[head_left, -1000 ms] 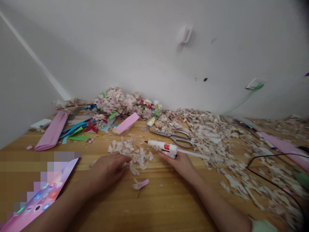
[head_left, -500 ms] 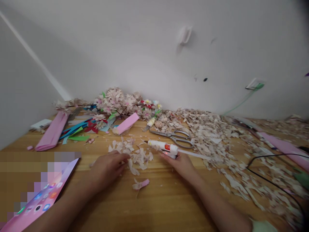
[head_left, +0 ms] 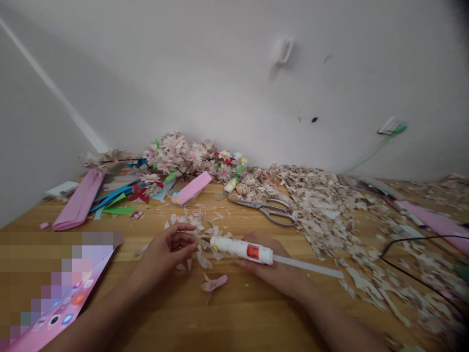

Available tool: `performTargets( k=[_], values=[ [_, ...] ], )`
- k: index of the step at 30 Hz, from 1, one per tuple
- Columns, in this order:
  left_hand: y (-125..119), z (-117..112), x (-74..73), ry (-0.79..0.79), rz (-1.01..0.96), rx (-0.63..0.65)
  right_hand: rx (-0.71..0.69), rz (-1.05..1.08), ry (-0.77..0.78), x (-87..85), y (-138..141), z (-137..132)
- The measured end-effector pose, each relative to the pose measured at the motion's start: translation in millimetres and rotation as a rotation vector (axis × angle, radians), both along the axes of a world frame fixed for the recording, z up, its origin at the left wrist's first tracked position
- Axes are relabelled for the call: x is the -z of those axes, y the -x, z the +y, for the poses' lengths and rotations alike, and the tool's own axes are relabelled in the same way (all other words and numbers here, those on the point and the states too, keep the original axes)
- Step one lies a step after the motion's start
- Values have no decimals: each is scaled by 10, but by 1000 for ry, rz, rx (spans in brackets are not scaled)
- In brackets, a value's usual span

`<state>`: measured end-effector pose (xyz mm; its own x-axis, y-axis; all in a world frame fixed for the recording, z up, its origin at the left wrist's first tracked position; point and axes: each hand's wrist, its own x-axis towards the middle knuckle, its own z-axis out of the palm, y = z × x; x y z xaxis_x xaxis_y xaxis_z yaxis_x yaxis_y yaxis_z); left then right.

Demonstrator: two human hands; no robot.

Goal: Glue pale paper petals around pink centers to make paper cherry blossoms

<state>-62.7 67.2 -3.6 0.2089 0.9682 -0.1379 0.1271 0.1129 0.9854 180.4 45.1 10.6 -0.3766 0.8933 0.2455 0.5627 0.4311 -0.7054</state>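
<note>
1. White glue gun: I find it just below the centre of the frame, barrel roughly level, nozzle toward the left.
2. Right hand: I read its grip as closed around the gun, with the handle hidden from my view. A pale glue stick projects from the rear toward the right.
3. Left hand: left of centre, fingers curled, thumb and fingertips close together beside the nozzle. I cannot tell whether they pinch anything.
4. Petals: loose on the wooden table, below and behind the left fingertips.
5. Pink bud: on the table, lower centre, near both hands.
6. Scissors: behind the gun, right of centre, handles toward the right.
7. Scraps: I note a broad heap across the right side.
8. Flowers: massed against the wall, left of centre.
9. Phone: lower left, screen lit, partly pixelated.
</note>
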Motion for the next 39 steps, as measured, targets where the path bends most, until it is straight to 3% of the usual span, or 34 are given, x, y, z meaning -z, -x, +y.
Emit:
performTargets(
  k=[5,39],
  values=[
    [-17,-8,-16,84,-72,-31,-62,-70,-29,-88,11,-2],
    [-29,-35,-45,89,-45,-49,-36,-185,15,-8,-28,-11]
  ],
)
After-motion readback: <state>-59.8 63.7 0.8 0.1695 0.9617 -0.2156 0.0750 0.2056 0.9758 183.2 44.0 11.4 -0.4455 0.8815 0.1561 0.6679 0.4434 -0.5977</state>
